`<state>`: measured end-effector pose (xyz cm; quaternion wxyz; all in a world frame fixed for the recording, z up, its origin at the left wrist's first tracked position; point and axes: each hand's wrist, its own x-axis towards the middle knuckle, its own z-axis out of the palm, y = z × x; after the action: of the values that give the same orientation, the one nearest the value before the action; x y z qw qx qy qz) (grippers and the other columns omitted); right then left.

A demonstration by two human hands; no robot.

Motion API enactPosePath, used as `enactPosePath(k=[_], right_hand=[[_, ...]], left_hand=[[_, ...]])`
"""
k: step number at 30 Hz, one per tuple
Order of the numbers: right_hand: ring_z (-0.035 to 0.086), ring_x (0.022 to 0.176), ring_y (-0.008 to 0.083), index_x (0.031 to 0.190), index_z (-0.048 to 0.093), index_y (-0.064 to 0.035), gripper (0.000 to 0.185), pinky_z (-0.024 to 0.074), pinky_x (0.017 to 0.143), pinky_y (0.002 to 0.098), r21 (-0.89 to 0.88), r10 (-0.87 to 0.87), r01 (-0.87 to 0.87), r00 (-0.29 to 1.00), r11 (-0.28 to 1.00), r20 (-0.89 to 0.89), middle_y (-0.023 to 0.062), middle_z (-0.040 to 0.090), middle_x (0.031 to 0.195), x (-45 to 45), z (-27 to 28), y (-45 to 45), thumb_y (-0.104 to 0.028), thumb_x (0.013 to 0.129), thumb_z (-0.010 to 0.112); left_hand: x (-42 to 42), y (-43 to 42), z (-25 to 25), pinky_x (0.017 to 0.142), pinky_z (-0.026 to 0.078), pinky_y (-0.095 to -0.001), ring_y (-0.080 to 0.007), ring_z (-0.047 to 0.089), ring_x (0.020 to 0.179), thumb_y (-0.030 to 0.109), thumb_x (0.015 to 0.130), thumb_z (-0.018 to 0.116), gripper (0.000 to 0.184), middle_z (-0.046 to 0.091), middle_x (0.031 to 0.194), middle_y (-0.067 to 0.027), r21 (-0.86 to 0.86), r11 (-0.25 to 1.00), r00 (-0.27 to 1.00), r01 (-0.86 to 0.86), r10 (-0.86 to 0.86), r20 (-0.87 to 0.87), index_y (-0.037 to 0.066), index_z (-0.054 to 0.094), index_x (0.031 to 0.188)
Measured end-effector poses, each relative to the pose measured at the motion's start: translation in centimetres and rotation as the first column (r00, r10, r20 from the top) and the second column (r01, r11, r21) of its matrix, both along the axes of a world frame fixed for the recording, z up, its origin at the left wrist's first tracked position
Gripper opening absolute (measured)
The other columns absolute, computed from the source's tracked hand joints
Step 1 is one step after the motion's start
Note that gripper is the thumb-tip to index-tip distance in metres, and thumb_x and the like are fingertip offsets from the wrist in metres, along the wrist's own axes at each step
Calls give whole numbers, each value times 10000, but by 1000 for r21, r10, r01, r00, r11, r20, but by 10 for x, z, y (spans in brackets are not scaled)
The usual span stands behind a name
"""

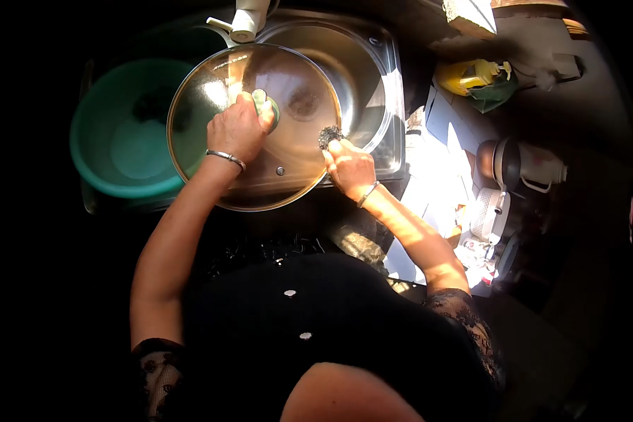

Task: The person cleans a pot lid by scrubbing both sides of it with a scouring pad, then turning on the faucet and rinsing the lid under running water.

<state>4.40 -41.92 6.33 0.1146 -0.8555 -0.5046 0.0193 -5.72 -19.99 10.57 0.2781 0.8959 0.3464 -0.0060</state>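
So the outfit is a plain black fabric top [239,316], with a couple of pale oval buttons [305,335] down the front. Sleeves are the fancy bit: the see-through black floral lace left sleeve [160,376] has a solid dark edge, and the matching black lace right sleeve [464,320] shows a flower pattern too. Both forearms are bare. There's a slim, shiny silver-coloured left bracelet [226,158] on one wrist and a similar thin metal right bracelet [367,194] on the other.

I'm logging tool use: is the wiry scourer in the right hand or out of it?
In it: the right hand grips the wiry scourer at the rim of the glass lid.
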Motion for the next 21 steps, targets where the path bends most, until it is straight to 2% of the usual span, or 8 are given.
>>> enactPosePath(k=[2, 4, 6, 11, 13, 14, 18, 21], right_hand=[[608, 697, 315, 882, 540, -120, 138, 498, 625, 414, 58, 118, -118, 993, 991, 8, 115, 589, 762, 7, 1, 14, -251, 852, 571], [609, 745, 320, 880, 521, -86, 162, 492, 625, 425, -45, 90, -92, 995, 995, -40, 126, 601, 797, 33, 12, 59, -247, 885, 529], [606, 776, 330, 891, 518, -88, 173, 492, 647, 437, 13, 11, -11, 1000, 1000, 15, 122, 610, 824, 69, 1, 94, -260, 901, 494], [602, 725, 307, 876, 518, -111, 129, 491, 655, 422, -31, 4, -6, 997, 1000, -74, 112, 587, 768, 33, 14, 54, -237, 877, 545], [603, 678, 256, 840, 535, -121, 119, 499, 601, 378, 116, 131, -136, 990, 984, 49, 73, 563, 713, -4, 8, 37, -200, 813, 620], [605, 668, 248, 850, 546, -127, 117, 501, 616, 377, 58, 153, -154, 988, 986, 23, 61, 554, 698, -12, 13, 43, -204, 805, 623], [612, 741, 313, 910, 536, -109, 135, 492, 641, 431, 170, 97, -92, 995, 981, -20, 119, 597, 775, 37, 1, 101, -240, 878, 537], [617, 816, 332, 947, 534, -101, 206, 487, 674, 450, -77, -68, 65, 997, 995, -40, 134, 629, 844, 70, 5, 102, -290, 910, 459]], left_hand=[[-1, 0, 0, 717, 493, -489, -425, 629, 772, 438, 884, 431, 466, 641, 805, -258, -2, 1000, 1000, 9, -9, 4, -13, 540, 923], [0, 2, 0, 718, 494, -489, -424, 630, 772, 439, 884, 429, 466, 640, 803, -256, 0, 1000, 1000, 16, -16, 1, -13, 538, 924], [-1, 0, 1, 717, 494, -487, -424, 630, 770, 440, 885, 425, 466, 641, 799, -254, -10, 1000, 999, 24, -24, -21, -11, 537, 924], [0, 1, -1, 711, 482, -501, -440, 617, 760, 426, 881, 435, 454, 632, 788, -267, 8, 1000, 1000, 15, -15, 3, -11, 529, 961], [-1, 0, -1, 714, 482, -499, -439, 617, 765, 424, 881, 442, 450, 632, 794, -268, -6, 1000, 1000, 11, -11, 12, -10, 530, 961], [-1, 0, -1, 715, 487, -493, -431, 623, 769, 430, 883, 436, 455, 636, 804, -262, -8, 1000, 1000, 13, -13, 4, -9, 529, 952], [1, 2, 1, 716, 494, -485, -418, 633, 783, 444, 888, 425, 467, 643, 829, -252, -5, 1000, 1000, 23, -23, -12, -9, 529, 940], [-3, 0, 1, 721, 490, -488, -424, 629, 793, 444, 889, 430, 471, 642, 835, -255, -3, 999, 999, 35, -36, -30, -13, 529, 943]])
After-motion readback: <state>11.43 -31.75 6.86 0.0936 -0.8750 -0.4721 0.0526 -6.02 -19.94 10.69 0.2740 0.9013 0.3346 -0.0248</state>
